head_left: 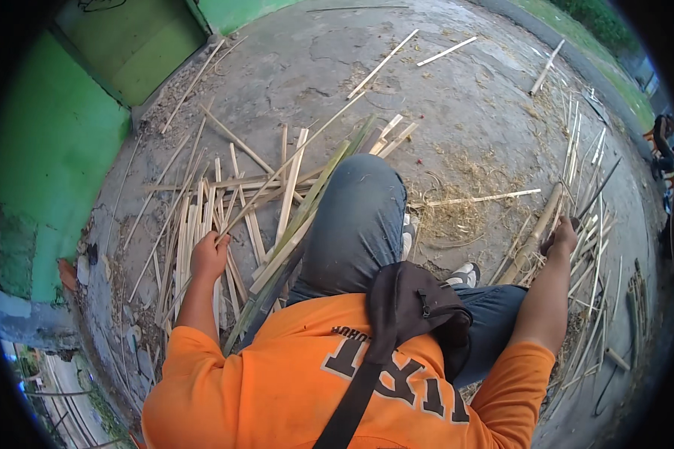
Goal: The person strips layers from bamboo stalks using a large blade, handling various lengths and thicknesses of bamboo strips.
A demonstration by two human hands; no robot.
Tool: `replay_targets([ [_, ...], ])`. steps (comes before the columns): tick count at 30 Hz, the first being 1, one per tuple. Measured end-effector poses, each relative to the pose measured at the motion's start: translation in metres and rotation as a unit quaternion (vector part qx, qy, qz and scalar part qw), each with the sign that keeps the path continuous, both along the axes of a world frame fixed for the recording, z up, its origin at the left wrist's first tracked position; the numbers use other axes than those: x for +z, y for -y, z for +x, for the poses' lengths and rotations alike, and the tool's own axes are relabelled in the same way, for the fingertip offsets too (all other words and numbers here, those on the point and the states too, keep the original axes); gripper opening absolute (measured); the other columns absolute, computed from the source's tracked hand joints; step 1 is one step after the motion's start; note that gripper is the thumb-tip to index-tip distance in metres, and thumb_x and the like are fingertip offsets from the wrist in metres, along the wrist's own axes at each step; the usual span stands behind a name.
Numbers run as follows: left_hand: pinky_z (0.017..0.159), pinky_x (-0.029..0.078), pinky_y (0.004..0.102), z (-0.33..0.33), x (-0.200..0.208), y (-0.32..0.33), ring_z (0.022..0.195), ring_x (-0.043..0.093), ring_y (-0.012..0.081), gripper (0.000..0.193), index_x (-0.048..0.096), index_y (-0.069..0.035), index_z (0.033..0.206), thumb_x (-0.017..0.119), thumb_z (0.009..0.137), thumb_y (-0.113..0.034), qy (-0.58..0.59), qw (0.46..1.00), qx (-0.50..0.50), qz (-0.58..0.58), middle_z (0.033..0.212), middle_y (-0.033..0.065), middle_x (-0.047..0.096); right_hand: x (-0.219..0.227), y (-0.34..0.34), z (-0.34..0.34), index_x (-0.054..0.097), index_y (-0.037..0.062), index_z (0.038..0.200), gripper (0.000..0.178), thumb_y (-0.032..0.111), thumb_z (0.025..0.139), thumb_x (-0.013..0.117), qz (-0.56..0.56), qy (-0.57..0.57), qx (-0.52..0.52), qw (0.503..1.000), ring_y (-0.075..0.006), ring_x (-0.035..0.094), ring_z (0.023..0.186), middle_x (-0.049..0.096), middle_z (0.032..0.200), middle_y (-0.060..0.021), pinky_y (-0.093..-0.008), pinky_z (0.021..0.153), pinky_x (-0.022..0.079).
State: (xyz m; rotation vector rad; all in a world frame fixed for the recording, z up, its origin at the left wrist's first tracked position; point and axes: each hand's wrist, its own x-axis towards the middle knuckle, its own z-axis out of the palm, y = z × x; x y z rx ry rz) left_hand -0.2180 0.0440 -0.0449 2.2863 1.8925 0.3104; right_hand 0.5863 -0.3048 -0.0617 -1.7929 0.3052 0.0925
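Observation:
My left hand is closed, thumb and fingers pinching a long thin bamboo strip. The strip slants away from me, over a loose pile of split bamboo strips beside my left leg. Out to the right, my right hand is wrapped round the handle of a knife, which the fingers mostly hide. Its dark, narrow blade points up and away to the right. A thicker bamboo pole lies beside that hand. Green-skinned bamboo slats lie along my left leg.
Curly shavings litter the concrete ahead of my feet. More strips lie scattered at the right, with a small bundle of sticks beyond. Several loose strips lie farther off. A green wall stands on the left.

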Motion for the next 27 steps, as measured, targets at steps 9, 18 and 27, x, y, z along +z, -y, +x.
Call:
replay_targets([
  [9, 0.096, 0.051, 0.0533, -0.12, -0.03, -0.008, 0.118, 0.06, 0.0443, 0.056, 0.059, -0.01, 0.135, 0.077, 0.092, -0.04, -0.136, 0.979, 0.074, 0.129, 0.135, 0.0192, 0.06, -0.002, -0.019, 0.001, 0.057, 0.0114, 0.067, 0.035, 0.034, 0.085, 0.077, -0.043, -0.001, 0.011, 0.999, -0.0188, 0.053, 0.051, 0.055, 0.061, -0.0034, -0.0355, 0.052, 0.045],
  [18, 0.087, 0.056, 0.0456, -0.127, -0.144, 0.034, 0.101, 0.071, 0.0365, 0.031, 0.071, -0.007, 0.114, 0.076, 0.093, -0.03, 0.118, 0.981, 0.115, -0.101, 0.109, 0.0158, 0.073, 0.044, -0.044, -0.015, 0.052, 0.0193, 0.072, 0.032, 0.029, 0.094, 0.073, 0.118, 0.048, 0.044, 0.991, -0.0104, 0.048, 0.045, 0.047, 0.058, 0.0037, -0.0276, 0.043, 0.039],
  [27, 0.073, 0.055, 0.0385, -0.147, -0.288, 0.079, 0.075, 0.069, 0.0242, 0.024, 0.071, 0.001, 0.095, 0.075, 0.094, -0.022, 0.199, 0.963, 0.065, -0.171, 0.089, 0.0154, 0.076, 0.049, 0.111, -0.051, 0.057, 0.0142, 0.071, 0.029, 0.024, 0.089, 0.078, -0.009, 0.097, 0.015, 0.995, -0.011, 0.044, 0.044, 0.048, 0.057, 0.0041, -0.0313, 0.042, 0.031],
])
